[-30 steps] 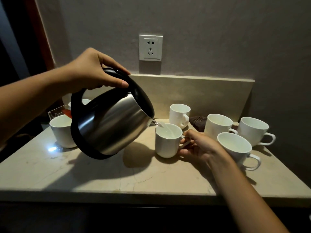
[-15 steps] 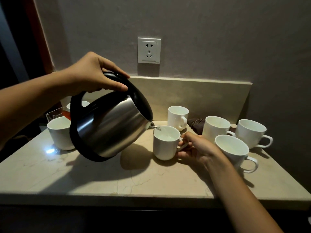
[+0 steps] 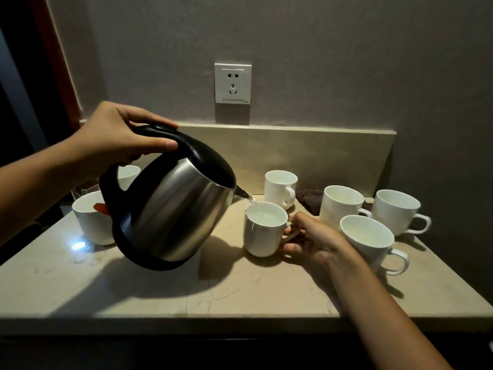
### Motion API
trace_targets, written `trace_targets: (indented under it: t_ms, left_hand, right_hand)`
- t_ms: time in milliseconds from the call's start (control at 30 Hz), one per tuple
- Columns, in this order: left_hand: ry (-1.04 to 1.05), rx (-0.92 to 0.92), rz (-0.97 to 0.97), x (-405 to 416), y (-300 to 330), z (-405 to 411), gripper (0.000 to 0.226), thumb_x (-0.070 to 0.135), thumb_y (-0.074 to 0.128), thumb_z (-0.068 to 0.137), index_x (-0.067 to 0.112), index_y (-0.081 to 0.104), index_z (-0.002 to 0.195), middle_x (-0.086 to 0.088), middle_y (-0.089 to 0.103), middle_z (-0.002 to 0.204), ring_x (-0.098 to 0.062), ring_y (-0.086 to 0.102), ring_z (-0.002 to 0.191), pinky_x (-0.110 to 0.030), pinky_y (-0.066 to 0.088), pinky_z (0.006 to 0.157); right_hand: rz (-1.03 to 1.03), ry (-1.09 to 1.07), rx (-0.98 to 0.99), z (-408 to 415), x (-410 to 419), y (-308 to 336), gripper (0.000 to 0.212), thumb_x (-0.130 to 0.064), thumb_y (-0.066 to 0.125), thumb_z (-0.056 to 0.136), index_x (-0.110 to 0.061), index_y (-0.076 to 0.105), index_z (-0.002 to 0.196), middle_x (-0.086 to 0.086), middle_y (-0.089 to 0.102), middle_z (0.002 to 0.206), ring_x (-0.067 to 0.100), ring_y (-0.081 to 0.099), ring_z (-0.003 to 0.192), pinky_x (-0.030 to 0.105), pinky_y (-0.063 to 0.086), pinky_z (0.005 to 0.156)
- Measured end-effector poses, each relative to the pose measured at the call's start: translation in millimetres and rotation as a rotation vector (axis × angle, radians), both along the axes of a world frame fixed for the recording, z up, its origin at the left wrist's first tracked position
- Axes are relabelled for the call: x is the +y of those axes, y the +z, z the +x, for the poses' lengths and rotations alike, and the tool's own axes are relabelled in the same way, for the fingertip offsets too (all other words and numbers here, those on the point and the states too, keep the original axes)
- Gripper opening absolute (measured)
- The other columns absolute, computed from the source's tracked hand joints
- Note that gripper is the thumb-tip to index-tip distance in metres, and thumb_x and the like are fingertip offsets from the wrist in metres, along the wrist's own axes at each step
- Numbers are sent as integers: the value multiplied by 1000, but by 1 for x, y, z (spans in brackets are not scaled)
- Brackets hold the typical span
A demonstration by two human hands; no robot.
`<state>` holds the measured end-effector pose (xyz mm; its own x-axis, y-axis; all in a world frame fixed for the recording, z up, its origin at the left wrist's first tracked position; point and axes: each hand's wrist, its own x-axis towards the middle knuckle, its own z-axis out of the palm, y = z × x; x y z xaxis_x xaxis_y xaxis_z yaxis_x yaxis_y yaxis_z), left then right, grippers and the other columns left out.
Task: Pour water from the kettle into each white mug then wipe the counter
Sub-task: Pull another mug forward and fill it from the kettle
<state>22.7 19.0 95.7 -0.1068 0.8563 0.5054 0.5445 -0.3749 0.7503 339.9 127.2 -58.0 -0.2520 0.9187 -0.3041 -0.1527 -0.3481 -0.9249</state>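
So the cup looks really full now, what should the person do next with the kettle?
Probably tip the kettle back upright to stop the stream. The left hand grips its handle and water runs from the spout into the mug that the right hand holds by the handle, and the water there already looks close to the rim. More pouring would likely spill onto the counter.

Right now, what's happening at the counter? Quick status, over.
Left hand grips kettle, tilted, pouring. Right hand holds handle of centre mug, nearly full. Other mugs close by, none blocking.
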Motion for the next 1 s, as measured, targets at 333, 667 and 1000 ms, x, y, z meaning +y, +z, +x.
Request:
trace_targets:
  t_ms: [333,667,1000]
  left_hand:
    - [89,-157,162,-25,-25,-8,38,38,83,55,41,78,92,-36,68,99,-31,53,75,-34,44,64]
    - [282,-418,251,-42,-87,-26,34,18,80,67,25,74,101,14,66,55,-1,44,40,-10,35,41]
    - [326,-579,244,-47,-113,-39,46,16,76,72,13,68,117,14,63,52,4,47,40,-8,37,43]
  right_hand:
    - [-11,-3,-35,-4,-1,2,9,-9,51,85,-2,56,81,11,52,67,25,61,48,43,58,54]
    - [-20,-117,-1,-35,8,4,11,-10,52,85,-3,55,77,7,46,61,23,54,46,42,58,57]
    - [34,-480,186,-103,19,14,11,-10,59,82,-12,55,72,4,53,68,16,52,59,25,48,51]
